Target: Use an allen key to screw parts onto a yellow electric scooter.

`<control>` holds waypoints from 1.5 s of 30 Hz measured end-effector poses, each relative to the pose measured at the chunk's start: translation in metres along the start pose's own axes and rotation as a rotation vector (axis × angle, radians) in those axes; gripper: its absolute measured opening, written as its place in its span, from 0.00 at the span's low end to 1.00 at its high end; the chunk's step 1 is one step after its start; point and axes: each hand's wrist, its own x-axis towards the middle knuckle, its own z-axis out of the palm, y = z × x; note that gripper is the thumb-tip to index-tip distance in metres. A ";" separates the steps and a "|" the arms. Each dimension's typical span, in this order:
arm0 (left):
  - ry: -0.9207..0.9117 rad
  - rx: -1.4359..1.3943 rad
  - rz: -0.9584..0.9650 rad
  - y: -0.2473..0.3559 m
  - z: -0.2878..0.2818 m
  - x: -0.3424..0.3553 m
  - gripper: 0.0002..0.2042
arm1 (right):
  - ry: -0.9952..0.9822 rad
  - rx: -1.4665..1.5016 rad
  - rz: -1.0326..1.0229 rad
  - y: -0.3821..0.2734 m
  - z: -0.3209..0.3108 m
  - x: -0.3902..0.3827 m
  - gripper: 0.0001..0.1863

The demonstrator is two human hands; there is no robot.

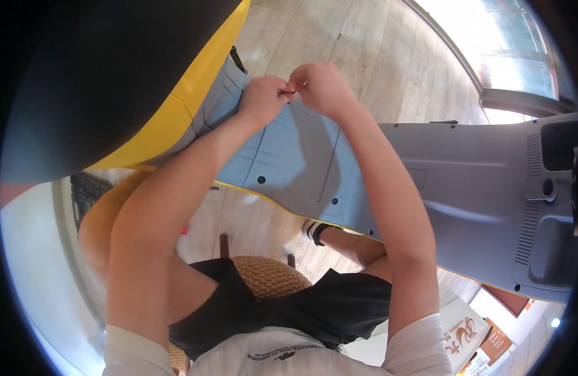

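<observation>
My left hand (264,100) and my right hand (321,89) meet near the far edge of the grey scooter footboard (295,156), both with fingers closed in a pinch around something small, too hidden to name. The footboard has grooves and dark round holes (261,180), and a yellow trim along its edge. At the upper left, a large black part (101,69), probably the seat, sits above a yellow body panel (176,106). The darker grey front panel (477,188), with recessed pockets, stretches to the right.
A woven stool (270,279) is under me, between my legs. Wood-look floor (376,56) shows beyond the scooter. A glass door (514,56) stands at the upper right. Cardboard boxes (492,341) lie at the lower right. A pale curved surface (47,250) is at the left.
</observation>
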 end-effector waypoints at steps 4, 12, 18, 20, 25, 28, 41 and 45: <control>0.050 0.164 -0.009 0.003 0.000 0.004 0.10 | 0.114 0.269 0.126 -0.006 0.014 -0.008 0.05; 0.056 -0.016 -0.052 0.004 0.004 0.003 0.08 | 0.161 -0.003 0.072 -0.007 0.014 -0.008 0.10; 0.006 -0.029 -0.091 0.001 0.002 0.008 0.08 | 0.066 -0.140 -0.107 -0.005 0.005 -0.008 0.11; 0.005 -0.040 -0.102 -0.002 0.001 0.009 0.08 | 0.019 -0.218 -0.148 -0.007 0.006 -0.011 0.11; -0.012 0.011 -0.147 0.009 -0.003 0.010 0.09 | 0.191 0.106 -0.085 0.002 0.013 -0.017 0.11; 0.016 -0.014 -0.140 0.008 -0.001 0.009 0.09 | 0.393 0.408 0.183 -0.001 0.022 -0.016 0.10; 0.022 -0.041 -0.167 0.008 0.000 0.008 0.08 | 0.163 0.091 0.172 0.000 0.008 -0.017 0.10; -0.009 -0.016 -0.153 0.008 -0.001 0.008 0.09 | 0.165 0.000 0.090 0.004 0.009 -0.019 0.08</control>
